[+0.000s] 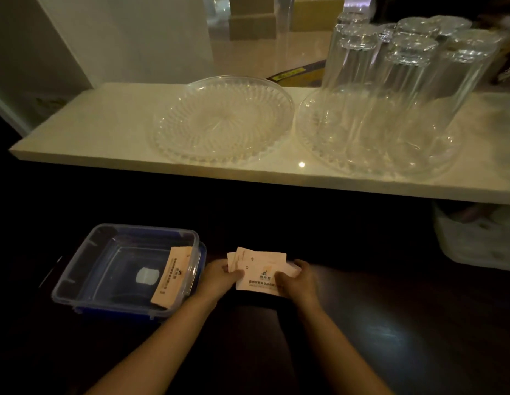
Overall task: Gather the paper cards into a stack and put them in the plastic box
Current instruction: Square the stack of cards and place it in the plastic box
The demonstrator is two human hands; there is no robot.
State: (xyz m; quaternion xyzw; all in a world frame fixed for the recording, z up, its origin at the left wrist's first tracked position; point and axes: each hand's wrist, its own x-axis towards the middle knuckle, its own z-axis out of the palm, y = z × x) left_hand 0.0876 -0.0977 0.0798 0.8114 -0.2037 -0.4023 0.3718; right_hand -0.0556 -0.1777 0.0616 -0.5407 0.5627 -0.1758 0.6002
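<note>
Several pale paper cards [260,267] with dark print are fanned unevenly between my two hands, low over the dark counter. My left hand [222,276] grips their left edge and my right hand [298,279] grips their right edge. To the left stands a clear plastic box [85,269] with a blue lid under it. One card [171,276] leans inside the box against its right wall.
A white shelf [85,129] runs across above the counter. It bears an empty cut-glass plate [222,121] and a second plate [327,155] holding several upturned drinking glasses [404,75]. A pale container [476,240] sits at the right under the shelf.
</note>
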